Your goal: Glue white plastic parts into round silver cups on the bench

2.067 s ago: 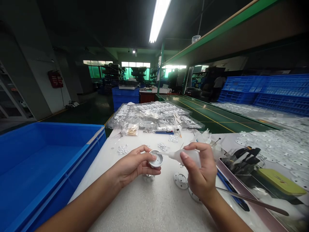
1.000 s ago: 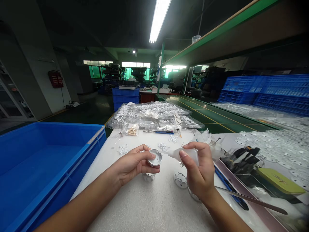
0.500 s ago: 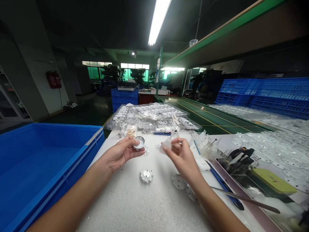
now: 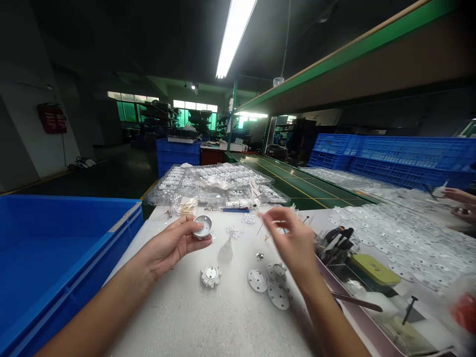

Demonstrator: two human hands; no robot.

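Note:
My left hand (image 4: 178, 240) grips a round, shallow, pale metal cup (image 4: 207, 233) by its rim, thumb inside, its hollow facing me. Pinched together and smeared by motion, the fingers of my right hand (image 4: 290, 230) hover over the right of the white work surface; whatever is between them cannot be made out. A small translucent bottle (image 4: 225, 254) with a thin nozzle stands between the hands. Nearer me lies a white toothed round part (image 4: 210, 275). Below my right hand are several pale discs with holes (image 4: 257, 280) and a little heap of screws (image 4: 259, 256).
A large blue bin (image 4: 70, 238) stands at left. Bagged white parts (image 4: 223, 176) in trays fill the back, near cotton swabs (image 4: 188, 206). At right are a tool tray (image 4: 360, 307), a yellow-green box lid (image 4: 375, 268), many white discs (image 4: 409, 253) and another person's hands (image 4: 461, 196).
The translucent bottle has left my right hand and stands on the work surface. That hand has moved right relative to the surface. My left hand keeps the metal cup; the view has turned right.

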